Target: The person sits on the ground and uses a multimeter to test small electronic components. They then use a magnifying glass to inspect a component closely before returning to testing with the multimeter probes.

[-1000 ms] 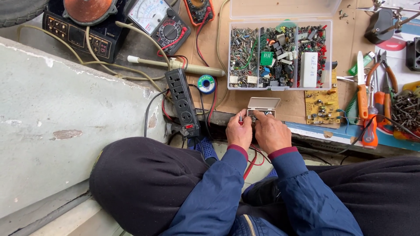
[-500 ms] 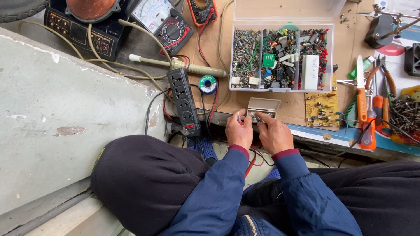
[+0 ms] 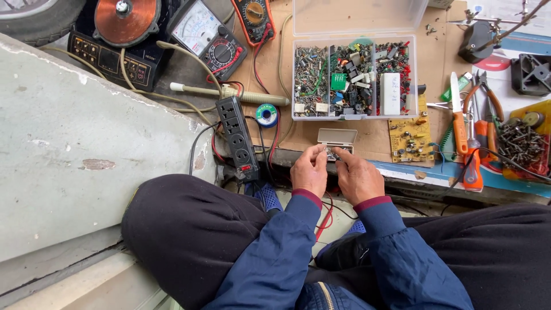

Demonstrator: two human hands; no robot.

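My left hand [image 3: 310,170] and my right hand [image 3: 358,177] are close together at the front edge of the cardboard-covered work surface [image 3: 436,69]. Their fingertips pinch a tiny part between them; it is too small to make out. Just beyond the fingers lies a small clear hinged case [image 3: 337,138], open. Behind it stands a clear compartment box [image 3: 353,77] full of small electronic components, lid raised. Both forearms wear blue sleeves with maroon cuffs.
A black power strip [image 3: 237,138], solder spool [image 3: 266,115] and soldering iron [image 3: 229,93] lie left. Two multimeters [image 3: 206,35] and a copper coil [image 3: 127,19] sit at the back. A circuit board [image 3: 410,138], orange-handled pliers [image 3: 466,135] and screws [image 3: 519,140] lie right. A concrete slab [image 3: 74,149] fills the left.
The hands have stayed at the small case, fingers shifting slightly. The view has drifted a little; nothing else moved.
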